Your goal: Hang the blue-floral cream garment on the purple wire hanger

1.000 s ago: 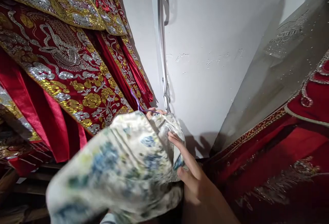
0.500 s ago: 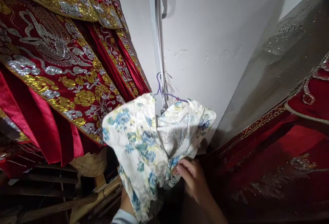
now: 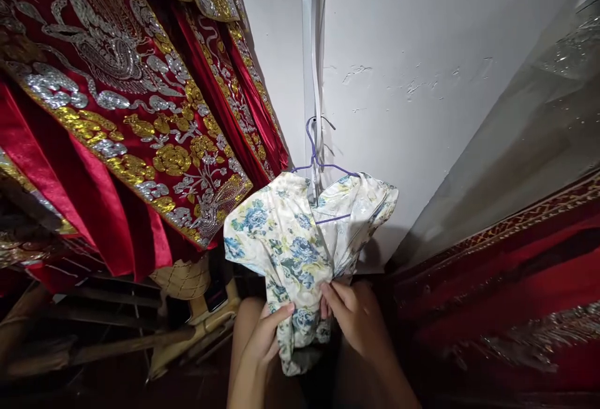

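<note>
A small white short-sleeved shirt (image 3: 300, 252) with blue and yellow flowers hangs on a purple hanger (image 3: 313, 146) in front of me. The hanger's hook is by a pale vertical strip on the wall. My left hand (image 3: 272, 331) pinches the shirt's lower left side, thumb in front and fingers behind the cloth. With thumb and fingertips, my right hand (image 3: 344, 309) grips the front edge at the right, below the V-shaped neckline. Folds hide part of the lower hem.
Red cloth embroidered in gold and silver (image 3: 154, 140) hangs at the left, above a bamboo frame (image 3: 131, 346) and a woven basket (image 3: 185, 277). More red fabric (image 3: 525, 284) drapes at the right. The white wall (image 3: 389, 52) has peeling paint.
My left hand has come out from behind the shirt and now holds its side in front. The shirt hangs straighter, showing the hanger's bar. The view has shifted slightly.
</note>
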Demonstrator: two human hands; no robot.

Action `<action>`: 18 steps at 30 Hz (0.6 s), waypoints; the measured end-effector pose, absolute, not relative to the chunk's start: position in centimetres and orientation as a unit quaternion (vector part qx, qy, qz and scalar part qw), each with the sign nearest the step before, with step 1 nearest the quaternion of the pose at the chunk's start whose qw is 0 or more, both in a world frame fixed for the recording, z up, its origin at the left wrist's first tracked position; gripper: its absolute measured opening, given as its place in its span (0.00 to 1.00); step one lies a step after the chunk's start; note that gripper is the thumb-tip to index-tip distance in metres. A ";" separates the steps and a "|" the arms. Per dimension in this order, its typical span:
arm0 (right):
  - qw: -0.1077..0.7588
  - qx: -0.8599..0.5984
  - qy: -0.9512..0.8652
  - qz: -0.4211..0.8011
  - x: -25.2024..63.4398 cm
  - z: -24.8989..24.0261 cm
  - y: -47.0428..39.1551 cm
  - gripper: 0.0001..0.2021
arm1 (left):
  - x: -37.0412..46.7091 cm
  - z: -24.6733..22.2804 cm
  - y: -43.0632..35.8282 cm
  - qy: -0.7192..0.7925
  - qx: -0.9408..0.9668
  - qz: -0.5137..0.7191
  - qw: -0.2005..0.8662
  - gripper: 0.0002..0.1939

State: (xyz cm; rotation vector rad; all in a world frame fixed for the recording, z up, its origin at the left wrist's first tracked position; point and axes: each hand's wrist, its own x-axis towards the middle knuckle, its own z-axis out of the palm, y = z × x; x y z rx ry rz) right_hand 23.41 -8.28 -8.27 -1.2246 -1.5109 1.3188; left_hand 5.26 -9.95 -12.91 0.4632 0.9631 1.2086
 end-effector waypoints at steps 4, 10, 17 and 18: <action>0.416 -0.497 -0.573 0.502 23.2 -7.3 -7.8 0.25 | 4.9 -14.0 -9.3 0.477 0.175 0.558 0.657 0.33; 0.438 -0.450 -0.504 0.593 22.9 -10.4 -7.3 0.18 | 6.5 -16.5 -7.8 0.594 0.287 0.719 0.220 0.27; 0.346 -0.390 -0.523 0.674 23.7 -11.5 -5.4 0.18 | 11.5 -16.1 -7.9 0.503 0.568 0.569 0.316 0.08; 0.340 -0.390 -0.530 0.672 24.2 -10.4 -4.7 0.18 | 11.8 -16.0 -7.6 0.505 0.578 0.566 0.301 0.10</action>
